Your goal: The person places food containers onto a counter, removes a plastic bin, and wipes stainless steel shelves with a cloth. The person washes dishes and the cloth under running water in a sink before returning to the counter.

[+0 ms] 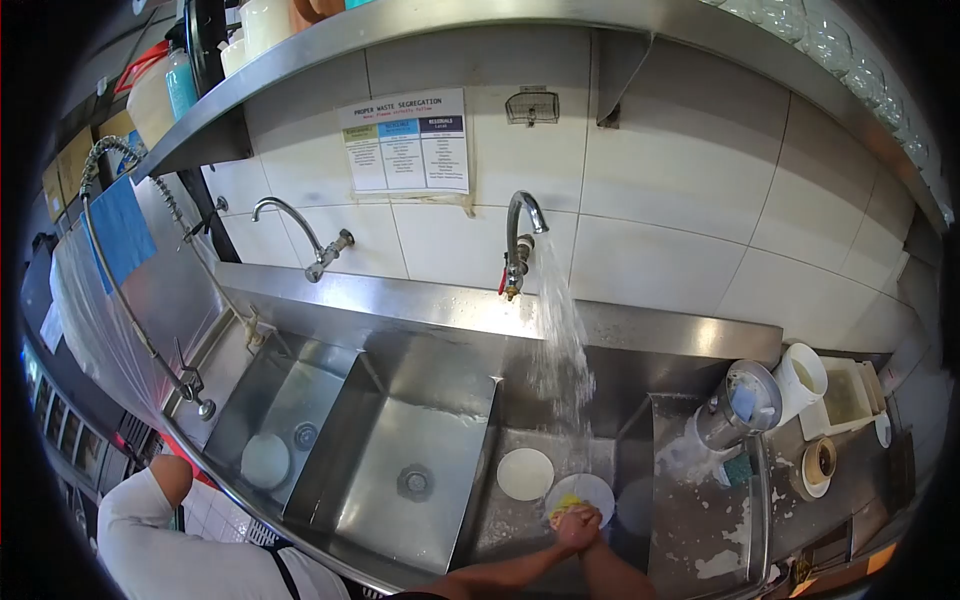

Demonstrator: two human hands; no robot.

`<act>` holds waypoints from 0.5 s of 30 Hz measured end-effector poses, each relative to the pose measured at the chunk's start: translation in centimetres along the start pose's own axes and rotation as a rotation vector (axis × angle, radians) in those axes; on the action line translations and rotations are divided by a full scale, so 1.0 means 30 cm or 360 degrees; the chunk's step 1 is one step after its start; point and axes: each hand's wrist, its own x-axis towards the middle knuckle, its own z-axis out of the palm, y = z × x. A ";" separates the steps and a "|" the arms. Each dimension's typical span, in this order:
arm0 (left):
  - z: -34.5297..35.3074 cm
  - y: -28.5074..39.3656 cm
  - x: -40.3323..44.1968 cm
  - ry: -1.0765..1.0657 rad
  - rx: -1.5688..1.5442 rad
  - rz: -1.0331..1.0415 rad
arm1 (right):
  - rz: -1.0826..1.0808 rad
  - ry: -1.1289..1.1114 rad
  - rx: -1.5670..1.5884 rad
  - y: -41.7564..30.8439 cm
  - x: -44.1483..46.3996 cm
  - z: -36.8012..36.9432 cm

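Observation:
My left hand (567, 530) and my right hand (588, 521) are pressed together, fingers closed, at the near side of the right-hand basin. A soft yellow thing (568, 502) shows at their far edge; its kind is unclear, and my fingers hide part of it. Under the hands lies a white plate (597, 489). Another white plate (525, 474) rests flat on the basin floor just to the left. Water (560, 350) pours from the curved faucet (527, 215) into this basin, beyond my hands.
Left of my basin is a middle basin (430, 440); farther left, another basin (320, 405) holds a round white plate (265, 460). A metal container (735, 415) and green scouring pad (737, 469) occupy the wet right counter (700, 510). Someone in a white shirt (160, 550) is at left.

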 end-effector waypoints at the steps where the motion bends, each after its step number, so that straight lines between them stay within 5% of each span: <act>1: 0.013 -0.005 -0.007 0.0110 0.0258 0.0212 | -0.0076 -0.0247 0.0055 0.025 -0.002 -0.003; 4: 0.012 -0.155 0.080 -0.0172 0.0414 -0.0680 | -0.0185 -0.0416 0.0123 0.094 -0.027 0.020; 6: -0.083 -0.175 0.125 0.0085 0.0099 -0.0801 | -0.0318 0.0344 0.0102 0.122 -0.008 0.030; 10: -0.077 -0.260 0.205 0.0049 -0.0513 -0.1080 | -0.0310 0.0463 0.0028 0.028 0.059 0.027; 12: -0.069 -0.247 0.227 0.0345 -0.2352 -0.1686 | -0.0358 0.0572 0.0054 -0.032 0.070 0.058; 15: 0.004 -0.289 0.177 0.0228 -0.2312 -0.1379 | -0.0453 0.0762 -0.0160 -0.052 0.169 -0.097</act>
